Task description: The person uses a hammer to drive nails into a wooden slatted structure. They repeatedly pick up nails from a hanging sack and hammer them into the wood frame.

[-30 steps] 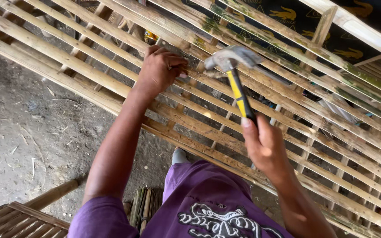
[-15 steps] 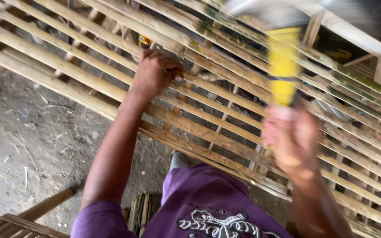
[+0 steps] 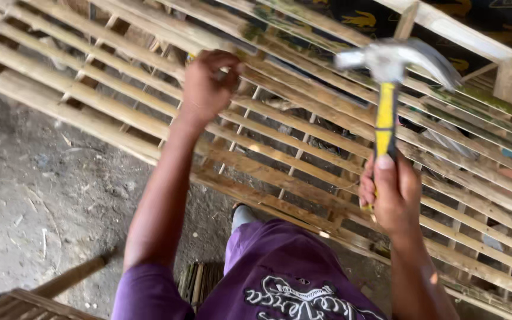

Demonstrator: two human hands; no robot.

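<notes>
My right hand (image 3: 391, 192) grips the hammer (image 3: 386, 89) (head above it); left hand (image 3: 205, 86) pinches closed on the bamboo slat (image 3: 303, 98).

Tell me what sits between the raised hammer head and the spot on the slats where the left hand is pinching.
Nothing visible does. The hammer, held in the right hand, hangs in open air to the right of the left hand. That hand's own fingers rest on the bamboo slat frame at the spot itself.
</notes>
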